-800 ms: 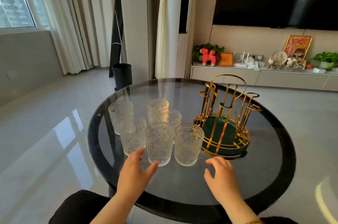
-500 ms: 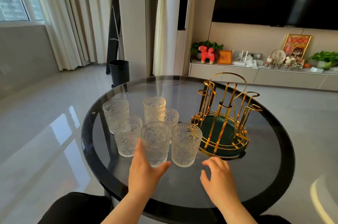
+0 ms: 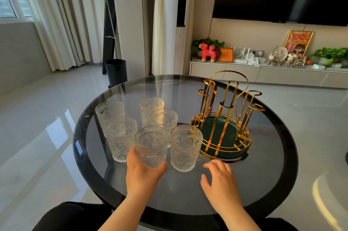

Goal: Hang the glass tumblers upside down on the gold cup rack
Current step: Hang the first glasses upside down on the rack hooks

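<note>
The left hand (image 3: 143, 172) is clamped on the nearest embossed clear glass tumbler (image 3: 151, 146), standing at the group's six o'clock on the round smoked-glass worktop (image 3: 263, 174). The right hand (image 3: 219, 180) hovers with fingers apart. A clean lift, then an inversion over a prong of the gold wire cup rack (image 3: 224, 117) at three o'clock, should suit.

On the round table (image 3: 273, 183), six tumblers (image 3: 185, 147) cluster at nine o'clock of the cup rack (image 3: 224, 117) (two rows deep). The left hand (image 3: 143, 172) wraps the nearest tumbler (image 3: 151, 146); the right hand (image 3: 220, 180) sits at six o'clock of the rack.
</note>
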Demonstrator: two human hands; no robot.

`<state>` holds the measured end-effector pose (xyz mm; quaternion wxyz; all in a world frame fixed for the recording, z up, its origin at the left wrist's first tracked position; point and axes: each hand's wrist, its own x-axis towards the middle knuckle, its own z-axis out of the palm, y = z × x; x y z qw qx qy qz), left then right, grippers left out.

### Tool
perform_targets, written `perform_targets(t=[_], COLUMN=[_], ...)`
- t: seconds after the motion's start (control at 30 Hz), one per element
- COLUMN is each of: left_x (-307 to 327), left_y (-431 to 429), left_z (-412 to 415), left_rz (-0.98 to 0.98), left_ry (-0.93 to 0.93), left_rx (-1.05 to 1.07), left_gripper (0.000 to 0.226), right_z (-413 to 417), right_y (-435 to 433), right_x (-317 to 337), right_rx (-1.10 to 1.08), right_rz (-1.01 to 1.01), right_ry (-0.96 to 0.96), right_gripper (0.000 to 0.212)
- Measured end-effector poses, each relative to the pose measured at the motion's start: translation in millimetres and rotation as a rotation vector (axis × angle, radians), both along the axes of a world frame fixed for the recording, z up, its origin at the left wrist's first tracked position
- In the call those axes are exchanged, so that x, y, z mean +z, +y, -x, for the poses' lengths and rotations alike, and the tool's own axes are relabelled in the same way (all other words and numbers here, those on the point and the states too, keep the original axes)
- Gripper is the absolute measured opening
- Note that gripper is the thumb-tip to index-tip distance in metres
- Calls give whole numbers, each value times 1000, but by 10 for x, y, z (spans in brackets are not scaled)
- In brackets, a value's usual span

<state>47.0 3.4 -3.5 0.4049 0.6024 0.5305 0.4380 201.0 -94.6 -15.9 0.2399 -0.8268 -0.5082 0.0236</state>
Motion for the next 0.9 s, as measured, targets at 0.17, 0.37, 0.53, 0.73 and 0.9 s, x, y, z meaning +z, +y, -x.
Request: perform_targets(t=[0.17, 0.37, 0.53, 0.73, 0.9], left_x=[77, 296, 666, 1339, 1787], left_y=[-83, -191, -30, 299, 496], left_z=[113, 337, 490, 300, -102], left_rz=[28, -83, -275, -469, -624], left_ry=[-85, -78, 130, 557, 801], left_rx=[-28, -35, -145, -307, -375], left_gripper=[84, 68, 73, 93, 91], right_z=[-6, -90, -264, -325, -333], right_y=[-10, -22, 21, 36, 18], right_x=[-5, 62, 26, 11, 0], right_rx=[-8, -175, -133, -137, -131], right_rz=[-69, -210, 19, -12, -24], right_ry=[23, -54, -124, -121, -73], right_gripper=[32, 45, 65, 62, 61])
